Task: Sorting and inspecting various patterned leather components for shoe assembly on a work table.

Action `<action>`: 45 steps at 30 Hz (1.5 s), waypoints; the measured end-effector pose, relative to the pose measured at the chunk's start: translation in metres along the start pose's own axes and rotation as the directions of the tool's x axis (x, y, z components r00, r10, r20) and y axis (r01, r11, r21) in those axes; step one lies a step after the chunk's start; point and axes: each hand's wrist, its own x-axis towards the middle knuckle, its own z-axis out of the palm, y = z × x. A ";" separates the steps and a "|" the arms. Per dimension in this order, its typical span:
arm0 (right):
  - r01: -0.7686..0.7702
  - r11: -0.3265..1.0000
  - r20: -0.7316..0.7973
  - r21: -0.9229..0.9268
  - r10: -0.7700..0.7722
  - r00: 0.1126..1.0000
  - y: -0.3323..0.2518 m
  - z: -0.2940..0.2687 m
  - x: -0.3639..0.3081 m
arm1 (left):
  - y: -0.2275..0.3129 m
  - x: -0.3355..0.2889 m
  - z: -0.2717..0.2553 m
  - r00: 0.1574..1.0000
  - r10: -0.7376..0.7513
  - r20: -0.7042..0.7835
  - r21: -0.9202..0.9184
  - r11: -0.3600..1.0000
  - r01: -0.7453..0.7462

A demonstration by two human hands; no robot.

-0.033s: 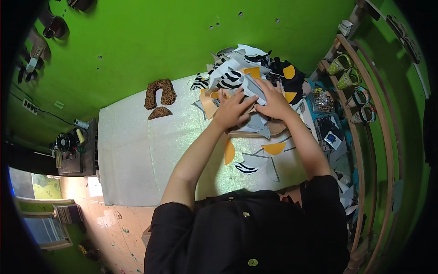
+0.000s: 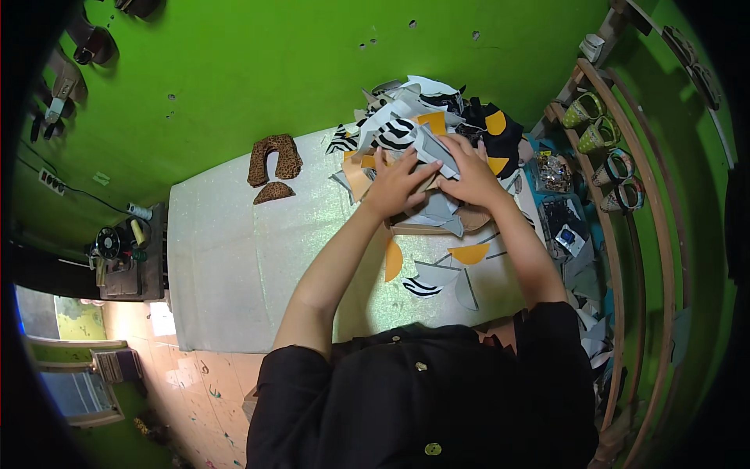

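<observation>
Across a pale-topped table, we see a heap of offcuts at the far right; our left hand and right hand rest upon it, fingers extended, whether gripping any piece we cannot tell; a leopard-print U-shaped piece lies well left; a yellow half-round cutout lies nearer us.

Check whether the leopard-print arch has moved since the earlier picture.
No, the leopard-print arch lies at the same spot relative to the white table.
</observation>
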 end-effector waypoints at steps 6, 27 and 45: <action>0.015 0.976 -0.045 -0.219 -0.026 0.999 -0.015 0.005 -0.034 | -0.026 0.019 -0.029 0.996 -0.005 0.094 -0.156 0.988 0.020; 0.049 0.969 0.173 -0.243 -0.006 0.985 0.018 -0.008 -0.062 | -0.024 0.014 -0.015 0.999 0.016 -0.031 -0.113 0.993 -0.020; 0.062 0.980 0.013 -0.188 -0.061 0.998 -0.003 0.004 -0.062 | 0.005 -0.006 -0.011 0.995 -0.096 0.007 -0.081 0.992 0.097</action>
